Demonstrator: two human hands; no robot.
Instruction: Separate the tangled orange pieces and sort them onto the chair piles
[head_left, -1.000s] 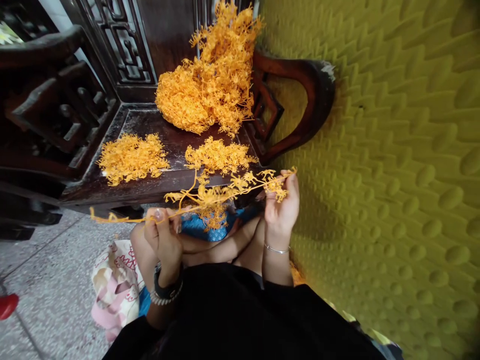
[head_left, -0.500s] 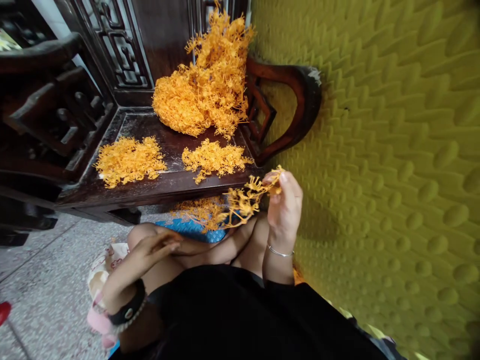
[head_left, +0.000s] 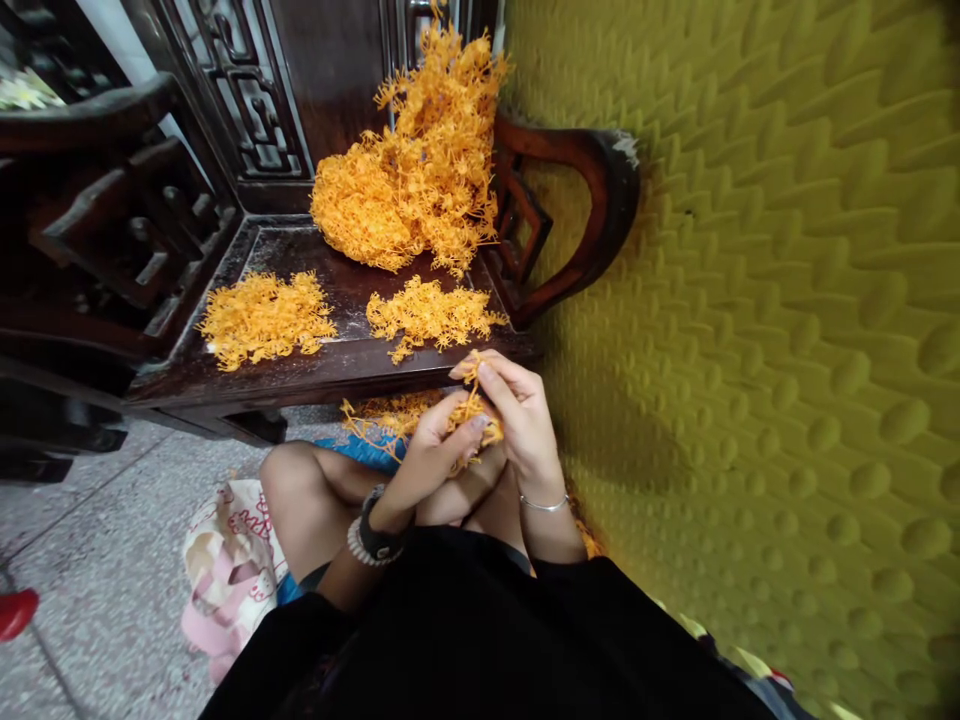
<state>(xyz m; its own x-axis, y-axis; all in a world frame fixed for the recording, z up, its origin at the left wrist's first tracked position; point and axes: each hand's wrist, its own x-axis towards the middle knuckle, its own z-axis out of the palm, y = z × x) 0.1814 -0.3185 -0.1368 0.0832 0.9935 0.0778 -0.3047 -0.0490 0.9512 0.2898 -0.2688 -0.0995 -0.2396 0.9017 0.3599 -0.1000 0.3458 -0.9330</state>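
My left hand (head_left: 431, 455) and my right hand (head_left: 521, 420) meet above my knees, both pinched on one small orange plastic sprig (head_left: 472, 410). A dark wooden chair seat (head_left: 300, 370) stands just beyond them. On it lie a big heap of orange sprigs (head_left: 412, 170) at the back, a flat pile (head_left: 264, 317) at the front left and a smaller pile (head_left: 431, 315) at the front right. More orange pieces (head_left: 382, 415) rest on blue cloth (head_left: 375, 450) below the seat edge, by my left hand.
A yellow padded wall (head_left: 750, 300) with raised bumps fills the right side. The chair's curved armrest (head_left: 592, 220) touches it. A pink patterned bag (head_left: 225, 570) lies on the speckled floor (head_left: 97, 560) by my left knee. A red object (head_left: 15, 612) shows at the far left edge.
The long sprig strand once stretched between both hands is gone. My left hand dropped to my knee, then came back up to join the right, which lowered with a small sprig.
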